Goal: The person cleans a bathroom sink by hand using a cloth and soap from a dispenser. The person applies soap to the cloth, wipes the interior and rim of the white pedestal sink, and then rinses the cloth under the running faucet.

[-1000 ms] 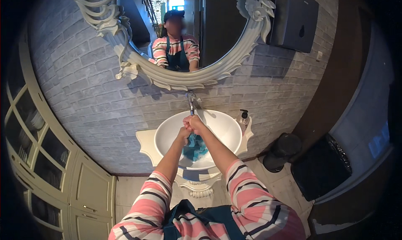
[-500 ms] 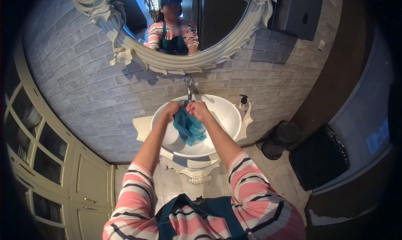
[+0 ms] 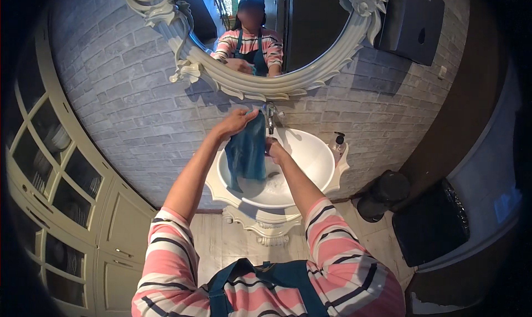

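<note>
A wet teal cloth hangs stretched downward over the left half of the white oval basin. My left hand is closed on its upper edge, raised above the basin's back rim. Lower down, my right hand is curled against the cloth's right edge, just below the faucet; its fingertips are partly hidden. The cloth's lower end dips into the basin, where suds and water show near the drain.
A pump soap bottle stands on the stand's right ledge. Above hangs a mirror with a carved pale frame; a dark dispenser is on the wall. Black bins stand at the right, a glass-doored cabinet at the left.
My left hand has risen, pulling the bunched cloth up into a long hanging sheet. My right hand sits slightly lower, below the faucet. The whole view has shifted a little.
</note>
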Demonstrator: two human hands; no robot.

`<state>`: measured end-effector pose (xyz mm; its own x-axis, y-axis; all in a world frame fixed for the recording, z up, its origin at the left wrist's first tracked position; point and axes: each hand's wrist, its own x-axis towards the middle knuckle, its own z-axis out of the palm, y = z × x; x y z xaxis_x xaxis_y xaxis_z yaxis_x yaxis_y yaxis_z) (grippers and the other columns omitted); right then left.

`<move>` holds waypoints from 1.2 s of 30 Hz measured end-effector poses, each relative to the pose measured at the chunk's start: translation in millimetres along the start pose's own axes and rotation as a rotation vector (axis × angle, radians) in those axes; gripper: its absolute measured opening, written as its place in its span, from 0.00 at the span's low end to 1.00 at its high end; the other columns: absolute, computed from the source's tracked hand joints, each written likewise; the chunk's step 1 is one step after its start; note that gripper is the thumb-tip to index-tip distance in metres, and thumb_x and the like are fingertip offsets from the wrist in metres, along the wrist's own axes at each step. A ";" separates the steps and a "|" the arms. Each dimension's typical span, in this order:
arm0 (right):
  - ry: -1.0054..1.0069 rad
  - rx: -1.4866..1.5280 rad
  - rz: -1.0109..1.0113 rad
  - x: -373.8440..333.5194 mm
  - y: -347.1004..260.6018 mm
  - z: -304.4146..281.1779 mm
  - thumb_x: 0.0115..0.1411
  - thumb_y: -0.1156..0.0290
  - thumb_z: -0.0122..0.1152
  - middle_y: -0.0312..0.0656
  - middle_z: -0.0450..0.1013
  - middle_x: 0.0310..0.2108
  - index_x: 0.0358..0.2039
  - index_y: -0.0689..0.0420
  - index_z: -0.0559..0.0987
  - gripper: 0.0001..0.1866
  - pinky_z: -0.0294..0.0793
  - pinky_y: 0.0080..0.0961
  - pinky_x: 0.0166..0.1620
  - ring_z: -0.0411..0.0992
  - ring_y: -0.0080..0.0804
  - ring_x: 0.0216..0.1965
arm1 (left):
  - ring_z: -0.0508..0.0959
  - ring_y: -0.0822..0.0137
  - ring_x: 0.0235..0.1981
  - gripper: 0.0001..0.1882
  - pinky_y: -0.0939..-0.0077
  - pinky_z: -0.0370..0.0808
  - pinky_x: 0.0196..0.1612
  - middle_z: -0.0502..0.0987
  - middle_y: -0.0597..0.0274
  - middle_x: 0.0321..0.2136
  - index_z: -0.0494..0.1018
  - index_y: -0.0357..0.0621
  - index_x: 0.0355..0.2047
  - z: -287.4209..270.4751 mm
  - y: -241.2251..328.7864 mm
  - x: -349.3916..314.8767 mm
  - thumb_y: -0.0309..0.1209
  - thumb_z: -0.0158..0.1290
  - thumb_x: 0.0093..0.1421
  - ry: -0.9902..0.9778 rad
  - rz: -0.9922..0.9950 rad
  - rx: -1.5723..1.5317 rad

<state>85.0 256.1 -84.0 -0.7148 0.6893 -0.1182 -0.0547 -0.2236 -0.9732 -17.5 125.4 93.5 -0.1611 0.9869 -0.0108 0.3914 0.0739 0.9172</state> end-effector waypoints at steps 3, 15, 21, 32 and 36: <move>-0.166 -0.200 0.053 -32.5 -17.6 47.0 0.51 0.68 0.46 0.34 0.67 0.22 0.27 0.56 0.70 0.06 0.63 0.29 0.28 0.65 0.26 0.23 | 0.69 0.77 0.17 0.23 0.84 0.67 0.22 0.71 0.67 0.18 0.71 0.40 0.26 -4.2 -25.7 -29.2 0.50 0.42 0.53 0.092 -0.111 -0.126; 0.165 -1.076 -0.363 -23.7 -46.1 -70.2 0.37 0.75 0.49 0.46 0.66 0.13 0.16 0.65 0.72 0.06 0.64 0.28 0.18 0.63 0.29 0.14 | 0.70 0.75 0.23 0.15 0.80 0.67 0.28 0.71 0.69 0.24 0.67 0.44 0.37 102.6 -153.5 48.1 0.40 0.44 0.55 0.279 -0.086 -0.757; 0.416 -1.183 -0.173 -58.3 -80.6 -49.6 0.43 0.70 0.45 0.57 0.69 0.27 0.23 0.64 0.75 0.12 0.67 0.37 0.37 0.69 0.49 0.33 | 0.67 0.74 0.20 0.15 0.75 0.65 0.24 0.70 0.67 0.22 0.69 0.46 0.30 120.4 -195.0 86.9 0.44 0.46 0.53 0.563 -0.362 -0.457; 0.261 -0.995 -0.317 -38.9 -28.9 18.6 0.38 0.76 0.49 0.49 0.70 0.27 0.23 0.59 0.74 0.08 0.67 0.30 0.36 0.69 0.42 0.31 | 0.72 0.66 0.25 0.17 0.72 0.69 0.26 0.72 0.57 0.27 0.69 0.40 0.35 73.4 -163.8 76.6 0.41 0.40 0.56 0.436 -0.313 -0.873; 0.160 -0.909 -0.419 -22.1 -5.8 35.1 0.39 0.80 0.47 0.49 0.70 0.27 0.30 0.62 0.72 0.14 0.67 0.26 0.35 0.69 0.37 0.30 | 0.71 0.67 0.22 0.16 0.68 0.70 0.21 0.71 0.58 0.24 0.68 0.40 0.30 47.0 -156.3 64.2 0.41 0.40 0.57 0.503 -0.272 -1.017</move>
<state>76.6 217.9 -68.8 -0.6541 0.6910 0.3076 0.3193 0.6209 -0.7159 -46.4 183.9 -69.3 -0.5580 0.7713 -0.3060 -0.5812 -0.1001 0.8076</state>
